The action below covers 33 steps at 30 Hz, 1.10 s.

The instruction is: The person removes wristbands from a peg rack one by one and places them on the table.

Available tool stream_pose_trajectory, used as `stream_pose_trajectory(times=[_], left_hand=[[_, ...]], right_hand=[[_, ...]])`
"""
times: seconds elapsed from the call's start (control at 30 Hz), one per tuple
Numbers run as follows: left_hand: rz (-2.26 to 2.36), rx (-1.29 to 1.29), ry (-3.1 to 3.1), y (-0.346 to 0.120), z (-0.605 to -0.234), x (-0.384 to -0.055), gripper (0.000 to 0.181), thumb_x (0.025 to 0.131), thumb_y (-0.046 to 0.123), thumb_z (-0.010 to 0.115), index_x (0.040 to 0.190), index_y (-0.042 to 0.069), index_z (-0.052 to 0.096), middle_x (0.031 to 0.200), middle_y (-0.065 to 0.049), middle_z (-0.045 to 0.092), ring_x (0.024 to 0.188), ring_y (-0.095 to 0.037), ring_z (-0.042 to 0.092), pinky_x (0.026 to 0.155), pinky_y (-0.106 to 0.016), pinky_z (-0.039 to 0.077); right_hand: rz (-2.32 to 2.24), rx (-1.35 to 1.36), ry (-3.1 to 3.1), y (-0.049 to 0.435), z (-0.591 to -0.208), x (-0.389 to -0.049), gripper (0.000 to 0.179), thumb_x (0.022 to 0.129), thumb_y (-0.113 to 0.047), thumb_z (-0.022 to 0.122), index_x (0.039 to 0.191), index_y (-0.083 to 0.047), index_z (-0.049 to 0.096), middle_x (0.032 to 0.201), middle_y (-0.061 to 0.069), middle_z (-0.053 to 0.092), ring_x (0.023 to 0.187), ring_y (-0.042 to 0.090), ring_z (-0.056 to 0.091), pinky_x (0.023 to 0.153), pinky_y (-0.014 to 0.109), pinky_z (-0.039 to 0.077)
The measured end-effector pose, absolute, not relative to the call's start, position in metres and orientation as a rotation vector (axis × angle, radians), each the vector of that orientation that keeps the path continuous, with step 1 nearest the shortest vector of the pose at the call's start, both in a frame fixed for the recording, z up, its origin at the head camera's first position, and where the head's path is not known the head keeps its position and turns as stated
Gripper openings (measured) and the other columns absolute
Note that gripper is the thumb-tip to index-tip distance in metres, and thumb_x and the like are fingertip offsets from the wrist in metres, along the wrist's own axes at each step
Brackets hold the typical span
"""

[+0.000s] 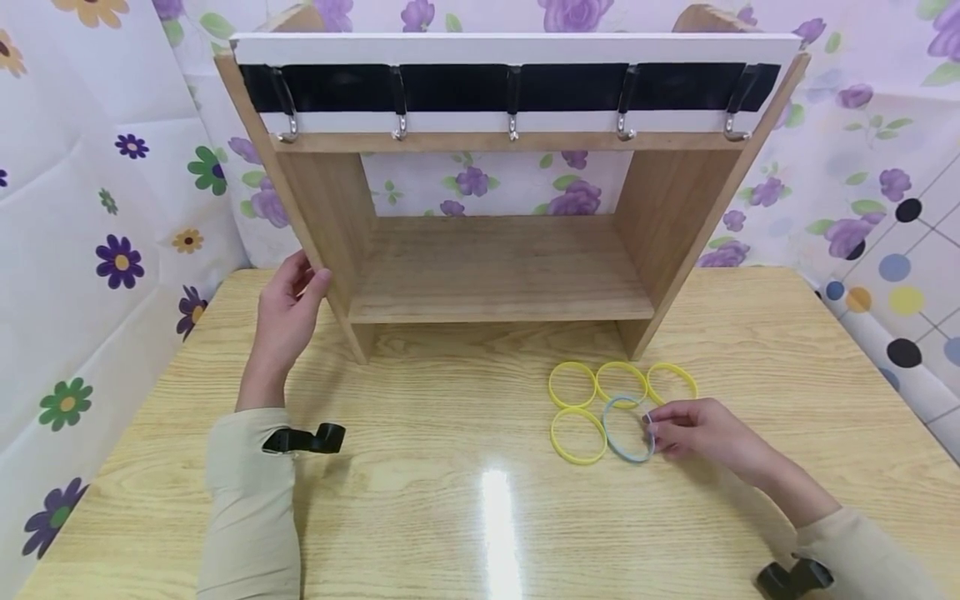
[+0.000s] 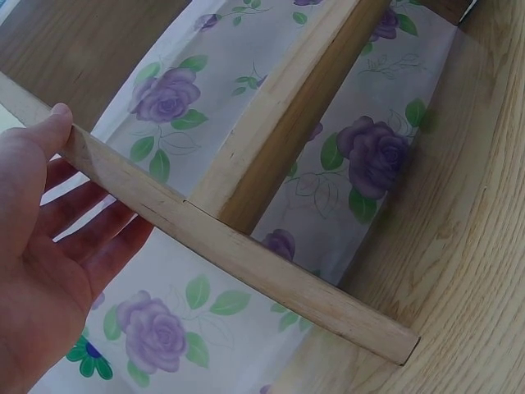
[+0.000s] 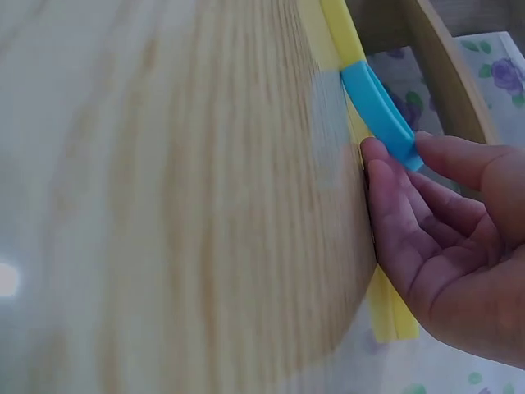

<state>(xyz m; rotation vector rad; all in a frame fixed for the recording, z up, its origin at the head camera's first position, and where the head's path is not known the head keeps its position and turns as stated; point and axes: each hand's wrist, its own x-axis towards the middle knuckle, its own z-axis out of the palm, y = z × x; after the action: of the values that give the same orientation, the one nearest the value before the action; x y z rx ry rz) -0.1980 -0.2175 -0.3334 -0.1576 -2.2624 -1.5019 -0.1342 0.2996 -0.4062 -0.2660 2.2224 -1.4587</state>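
A wooden shelf (image 1: 502, 268) stands on the table, and my left hand (image 1: 288, 312) holds the front edge of its left side panel. In the left wrist view, the thumb (image 2: 59, 123) lies on one side of that panel (image 2: 279, 271), the other fingers behind it. My right hand (image 1: 701, 435) pinches a thin light-blue ring (image 1: 633, 459) by its right rim, between thumb and fingertips. In the right wrist view the blue ring (image 3: 379, 111) is edge-on, close over the tabletop. Several yellow rings lie flat around it, including one at the back left (image 1: 572, 407) and one in front (image 1: 581, 462).
Across the shelf's top front runs a white and black rail (image 1: 453, 87) with several metal hooks (image 1: 513, 125). Flower-patterned cloth (image 1: 765, 133) hangs behind and to the left. The light wood table (image 1: 420, 483) stretches forward of the shelf, with a bright reflection on it.
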Motion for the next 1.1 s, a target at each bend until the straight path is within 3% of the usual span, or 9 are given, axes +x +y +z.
stream_pose_trajectory(times=[0.33,0.9,1.1], left_hand=[[-1.512,-0.143,-2.27,-0.218,-0.333,-0.197,0.047,0.101,0.022,0.053,0.143,0.002,0.044,0.136,-0.017,0.051,0.124,-0.03,0.048,0.101,-0.041,0.044],[-1.485,-0.145,-2.313,-0.219,-0.331,-0.194,0.048,0.1,0.022,0.053,0.142,0.002,0.044,0.135,-0.018,0.052,0.124,-0.03,0.049,0.099,-0.039,0.045],[-1.454,-0.16,-2.365,-0.226,-0.324,-0.188,0.049,0.101,0.027,0.051,0.142,0.001,0.045,0.136,-0.017,0.052,0.121,-0.023,0.051,0.093,-0.027,0.049]], right_hand=[[-1.302,-0.338,2.333,0.296,-0.401,-0.134,0.032,0.094,-0.014,0.063,0.114,0.012,0.062,0.091,0.012,0.068,0.081,0.021,0.064,0.07,0.031,0.057],[-1.231,-0.33,2.308,0.301,-0.398,-0.132,0.025,0.093,-0.009,0.063,0.107,0.011,0.063,0.085,0.01,0.067,0.077,0.02,0.063,0.067,0.031,0.057],[-1.211,-0.34,2.296,0.302,-0.396,-0.132,0.033,0.093,-0.013,0.064,0.114,0.013,0.06,0.085,0.01,0.067,0.076,0.02,0.063,0.067,0.032,0.057]])
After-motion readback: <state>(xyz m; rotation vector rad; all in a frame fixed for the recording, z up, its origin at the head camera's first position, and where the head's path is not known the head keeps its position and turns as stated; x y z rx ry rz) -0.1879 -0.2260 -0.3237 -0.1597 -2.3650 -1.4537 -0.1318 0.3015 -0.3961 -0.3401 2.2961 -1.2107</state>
